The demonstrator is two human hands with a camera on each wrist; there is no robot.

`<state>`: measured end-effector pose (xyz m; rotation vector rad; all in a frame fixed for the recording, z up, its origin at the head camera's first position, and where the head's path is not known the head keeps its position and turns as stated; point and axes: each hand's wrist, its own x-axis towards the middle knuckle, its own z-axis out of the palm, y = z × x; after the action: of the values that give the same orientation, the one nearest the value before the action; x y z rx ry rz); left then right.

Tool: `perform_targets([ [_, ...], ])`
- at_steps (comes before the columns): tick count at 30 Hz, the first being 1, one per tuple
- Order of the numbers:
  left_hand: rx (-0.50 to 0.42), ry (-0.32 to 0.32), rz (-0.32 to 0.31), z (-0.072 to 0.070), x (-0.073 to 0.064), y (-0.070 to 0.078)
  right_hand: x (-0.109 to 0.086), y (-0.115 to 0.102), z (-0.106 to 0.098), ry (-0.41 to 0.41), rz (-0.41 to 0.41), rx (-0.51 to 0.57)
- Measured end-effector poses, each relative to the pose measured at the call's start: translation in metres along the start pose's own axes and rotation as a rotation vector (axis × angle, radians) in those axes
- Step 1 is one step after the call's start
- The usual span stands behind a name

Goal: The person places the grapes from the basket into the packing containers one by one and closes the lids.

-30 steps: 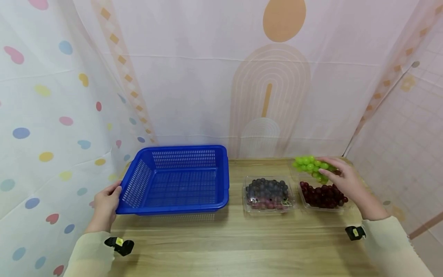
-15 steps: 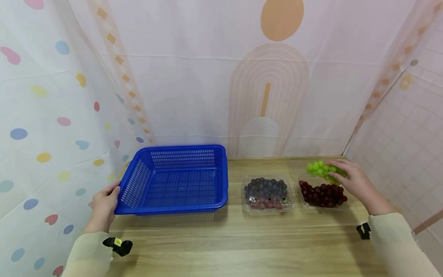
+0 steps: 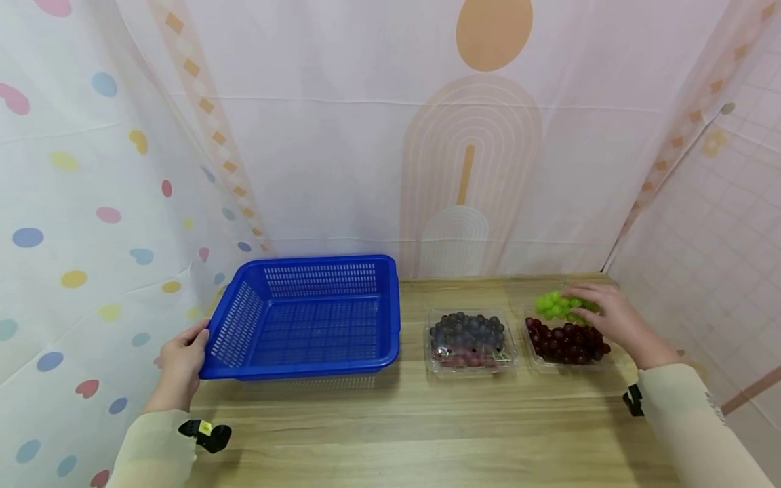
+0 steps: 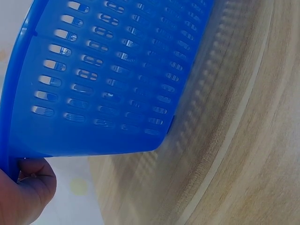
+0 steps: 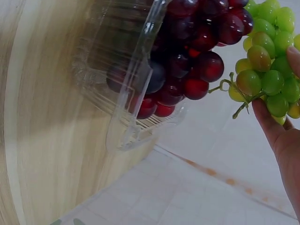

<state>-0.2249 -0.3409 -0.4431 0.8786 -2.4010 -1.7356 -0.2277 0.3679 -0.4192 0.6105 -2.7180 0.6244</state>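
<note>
At the left of the head view, my left hand (image 3: 182, 362) grips the near left rim of a blue plastic basket (image 3: 305, 371); in the left wrist view the curled thumb (image 4: 37, 180) shows under that rim. My right hand (image 3: 610, 317) holds a bunch of green grapes (image 3: 554, 305) above an open clear plastic box. Dark red grapes (image 3: 564, 343) fill this box (image 5: 140, 70). In the right wrist view, the green bunch (image 5: 267, 61) hangs close beside the red grapes, its stem toward them. The far fingers are partly hidden behind the bunch.
Between the basket and the red grapes stands a lidded clear box (image 3: 472, 369) with dark grapes inside. All rest on a wooden table (image 3: 390, 434). Printed curtains (image 3: 342, 169) close off the back and both sides.
My right hand with the green grapes moved right and slightly down, then a little back left, staying over the red grapes. The left hand keeps its hold on the basket rim.
</note>
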Motion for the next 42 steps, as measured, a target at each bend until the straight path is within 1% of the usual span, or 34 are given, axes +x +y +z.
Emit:
perform_targets([
  [5, 0.008, 0.010, 0.008, 0.000, 0.000, 0.001, 0.000, 0.003, 0.006, -0.039, -0.026, 0.009],
  [7, 0.009, 0.008, 0.015, 0.000, -0.001, 0.001, 0.000, 0.004, 0.007, -0.057, -0.017, 0.021],
  [12, 0.025, 0.014, 0.031, 0.000, -0.001, 0.000, 0.001, 0.004, 0.009, -0.133, 0.030, 0.029],
  [14, 0.052, 0.025, 0.048, 0.001, -0.001, 0.000, 0.001, 0.004, 0.009, -0.146, 0.038, 0.027],
  [17, 0.116, 0.049, 0.076, 0.001, -0.001, -0.001, 0.000, 0.004, 0.010, -0.146, 0.044, 0.023],
  [21, 0.199, 0.105, 0.136, 0.003, -0.003, 0.000, 0.000, 0.003, 0.011, -0.139, 0.045, 0.011],
  [25, 0.306, 0.188, 0.239, 0.004, -0.006, 0.004, 0.000, 0.002, 0.012, -0.149, 0.056, 0.007],
  [28, 0.375, 0.253, 0.319, 0.007, -0.013, 0.013, -0.001, 0.003, 0.013, -0.163, 0.068, 0.001],
  [30, 0.373, 0.302, 0.397, 0.011, -0.020, 0.021, -0.001, 0.004, 0.013, -0.165, 0.069, -0.005],
  [32, 0.345, 0.345, 0.497, 0.017, -0.027, 0.028, -0.001, 0.005, 0.014, -0.166, 0.067, -0.014],
  [34, 0.304, 0.372, 0.598, 0.025, -0.034, 0.034, -0.002, 0.005, 0.014, -0.165, 0.063, -0.028],
  [35, 0.286, 0.380, 0.646, 0.030, -0.036, 0.037, -0.002, 0.005, 0.015, -0.165, 0.060, -0.039],
  [37, 0.259, 0.375, 0.716, 0.041, -0.043, 0.043, -0.002, 0.005, 0.015, -0.170, 0.063, -0.060],
  [42, 0.206, 0.309, 0.864, 0.076, -0.063, 0.058, -0.003, 0.006, 0.015, -0.192, 0.090, -0.094],
])
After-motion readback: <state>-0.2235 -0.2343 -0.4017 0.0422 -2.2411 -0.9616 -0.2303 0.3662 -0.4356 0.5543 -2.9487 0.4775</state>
